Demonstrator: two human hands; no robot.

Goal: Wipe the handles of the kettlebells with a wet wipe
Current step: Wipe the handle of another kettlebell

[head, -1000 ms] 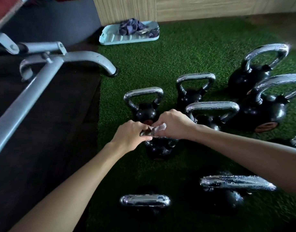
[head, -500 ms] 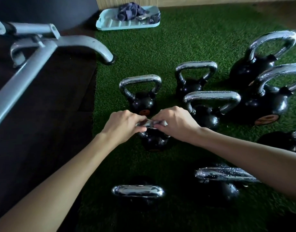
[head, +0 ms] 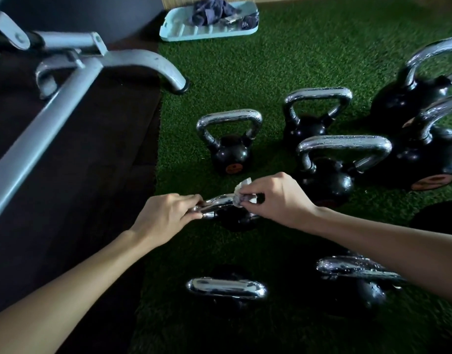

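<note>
On the green turf [head: 270,72], the left hand [head: 168,215] curls its fingers round the 9 o'clock end of the chrome handle [head: 218,201] of a small black kettlebell [head: 232,221]. The right hand [head: 278,200] pinches a crumpled wet wipe [head: 241,192] against the handle's 3 o'clock end. A second kettlebell [head: 230,154] stands at 12 o'clock from it, a pale blue tray [head: 176,31] farther off at 12, and a grey bench frame [head: 66,98] at 10 o'clock.

I see the left hand [head: 166,215] gripping a kettlebell handle [head: 218,200]. The right hand [head: 278,198] pinches the wipe [head: 241,190] on it.
</note>
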